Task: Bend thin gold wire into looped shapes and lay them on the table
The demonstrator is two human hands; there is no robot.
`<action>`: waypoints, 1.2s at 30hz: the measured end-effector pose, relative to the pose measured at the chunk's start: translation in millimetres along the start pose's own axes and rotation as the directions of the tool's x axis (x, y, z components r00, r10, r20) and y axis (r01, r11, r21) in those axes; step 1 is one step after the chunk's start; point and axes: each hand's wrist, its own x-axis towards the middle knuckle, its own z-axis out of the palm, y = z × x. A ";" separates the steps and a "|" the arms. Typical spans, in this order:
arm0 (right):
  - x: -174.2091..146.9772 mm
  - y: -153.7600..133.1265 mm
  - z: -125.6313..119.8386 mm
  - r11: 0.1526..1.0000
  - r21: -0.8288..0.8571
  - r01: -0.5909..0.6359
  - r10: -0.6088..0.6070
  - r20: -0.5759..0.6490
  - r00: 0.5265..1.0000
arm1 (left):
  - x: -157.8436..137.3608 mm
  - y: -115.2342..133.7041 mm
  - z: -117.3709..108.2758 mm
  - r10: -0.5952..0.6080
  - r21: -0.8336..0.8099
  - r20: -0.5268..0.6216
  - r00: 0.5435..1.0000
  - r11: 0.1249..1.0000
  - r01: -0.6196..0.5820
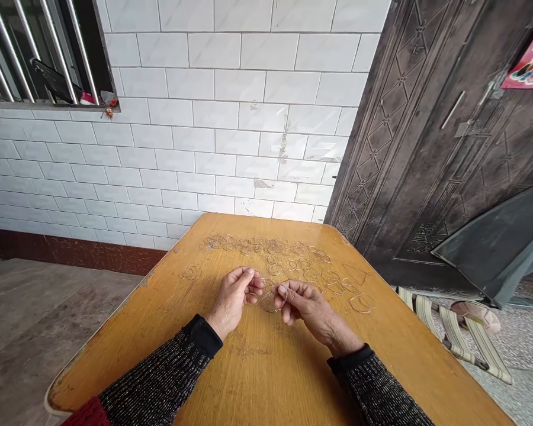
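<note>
Both hands are over the middle of the wooden table (249, 378), close together. My left hand (236, 299) is closed in a pinch, thumb against the index finger. My right hand (308, 309) pinches too, its thumb and forefinger on thin wire. Between the fingertips shows a thin wire ring (269, 311), which seems to span both hands. The wire is so fine that its exact ends are hard to make out. Just beyond the fingers lie several looped wire rings (310, 274) on the tabletop.
A long row of tangled wire rings (257, 245) lies across the table's far part. One small cluster of rings (190, 272) is at the left, another ring (363, 303) at the right. Behind stand a tiled wall (213, 142) and a dark metal door (408, 148). A strapped seat (453, 331) is at right.
</note>
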 end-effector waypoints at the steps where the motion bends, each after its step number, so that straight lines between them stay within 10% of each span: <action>1: -0.5 -0.9 1.1 1.000 -0.009 0.010 -0.010 -0.015 1.000 | 0.5 0.3 -0.5 0.005 -0.013 -0.035 0.999 1.000 -0.005; 20: 6.8 0.0 5.2 0.980 -0.169 0.107 -0.140 -0.200 0.970 | -4.3 -0.9 4.5 -0.009 0.144 0.067 0.998 0.990 -0.001; 27: 6.2 -6.6 2.3 0.979 -0.137 0.153 -0.187 -0.276 0.943 | -7.0 10.7 1.2 0.182 0.512 0.233 0.955 0.812 -0.280; 36: 7.3 -6.5 -0.3 0.979 -0.101 0.179 -0.201 -0.276 0.940 | -2.2 10.2 -6.8 0.226 0.505 0.499 0.837 0.709 -0.492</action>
